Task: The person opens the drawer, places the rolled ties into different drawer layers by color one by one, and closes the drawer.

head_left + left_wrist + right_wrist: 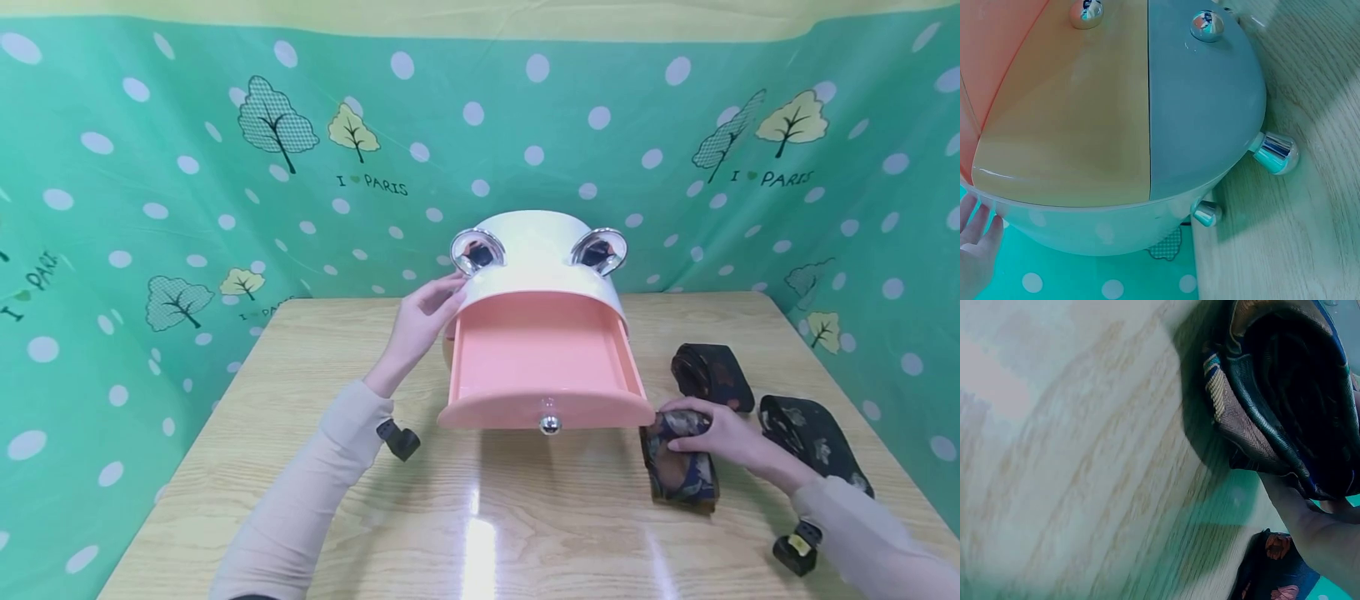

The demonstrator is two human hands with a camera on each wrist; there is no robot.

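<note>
A white rounded drawer cabinet (pixel 534 242) stands on the table, two chrome-rimmed round pieces on its top. Its pink drawer (pixel 543 350), with a chrome knob, is pulled out and bare inside. Below it, the left wrist view shows a yellow drawer front (pixel 1072 119) and a blue drawer front (pixel 1204 106), both closed. My left hand (pixel 426 321) rests against the cabinet's side near the top, fingers extended. To the right of the drawer, my right hand (pixel 716 429) grips a rolled patterned cloth (pixel 678 471), thumb on one side. Its dark layered end faces the right wrist camera.
Behind my right hand lies a dark rolled cloth (pixel 712 375), and farther right another dark floral rolled cloth (pixel 813 437). A wooden table (pixel 300 417) carries everything. A green dotted curtain (pixel 420 100) hangs behind and along both sides.
</note>
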